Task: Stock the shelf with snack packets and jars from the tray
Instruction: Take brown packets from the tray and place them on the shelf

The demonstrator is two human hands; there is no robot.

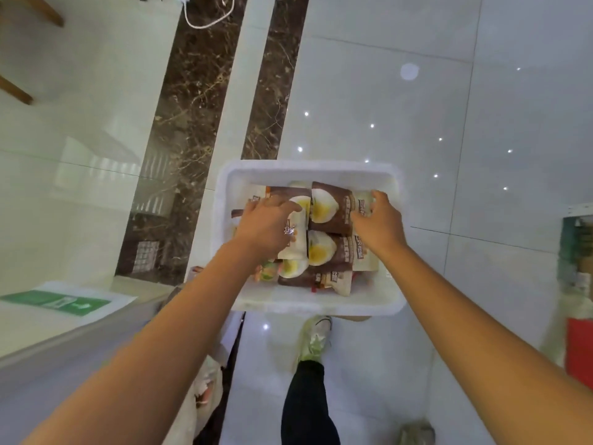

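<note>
A white tray (308,170) stands on the tiled floor below me, holding several brown-and-white snack packets (327,207). My left hand (266,221) reaches into the left side of the tray, its curled fingers down on a packet with a yellow-white picture (298,242). My right hand (377,220) is at the right side, fingers curled round the edge of a pale packet (364,200). No jars show in the tray. The shelf appears only as a sliver at the right edge (577,245).
Glossy white floor tiles surround the tray, with dark marble strips (192,117) running away at the left. A white cabinet top with a green sheet (61,301) lies at lower left. My shoes (314,338) stand just behind the tray. A red object (579,348) sits at the right edge.
</note>
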